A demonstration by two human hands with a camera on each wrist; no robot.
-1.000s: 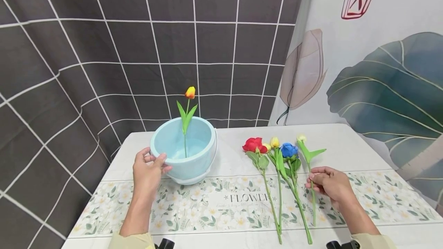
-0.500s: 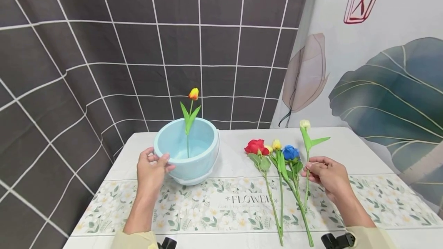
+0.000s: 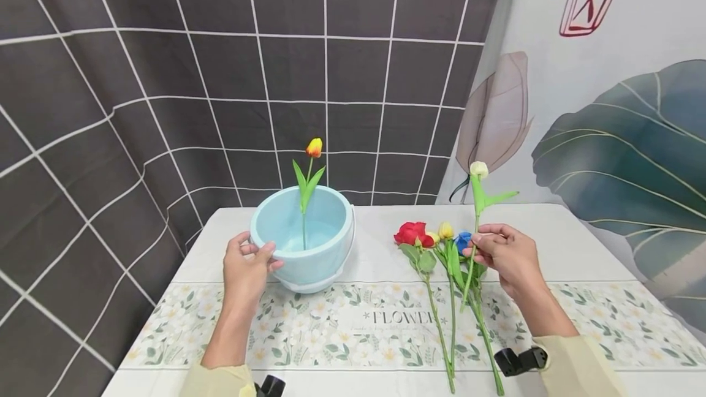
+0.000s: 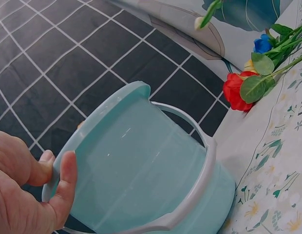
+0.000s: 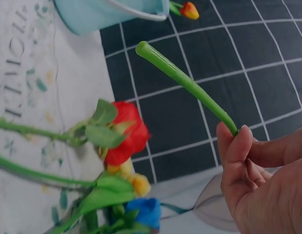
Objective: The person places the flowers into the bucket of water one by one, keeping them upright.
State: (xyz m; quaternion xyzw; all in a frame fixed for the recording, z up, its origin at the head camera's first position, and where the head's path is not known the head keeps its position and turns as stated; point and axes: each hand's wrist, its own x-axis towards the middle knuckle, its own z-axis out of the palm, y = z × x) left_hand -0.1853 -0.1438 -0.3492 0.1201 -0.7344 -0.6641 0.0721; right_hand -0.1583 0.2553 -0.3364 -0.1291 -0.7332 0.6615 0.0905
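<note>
1. My left hand (image 3: 246, 264) curls its grip over the near rim of the pale blue plastic bucket (image 3: 309, 244), thumb inside the rim and fingers outside.
2. The bucket stands on the white surface (image 3: 551, 231), at the far edge of the floral runner printed "FLOWER" (image 3: 331, 323); an orange artificial tulip with green leaves (image 3: 314, 147) stands upright in it.
3. My right hand (image 3: 504, 256) pinches the green stem of a white-budded artificial tulip (image 3: 478, 170), grip closed on it, holding it nearly upright and clear of the surface.
4. In the right wrist view I see the stem's cut end (image 5: 141, 47) free in the air.
5. Just left of that hand, a red rose (image 3: 412, 233), a yellow bud (image 3: 445, 230) and a blue rose (image 3: 462, 239) lie side by side on the surface, stems pointing toward me.
</note>
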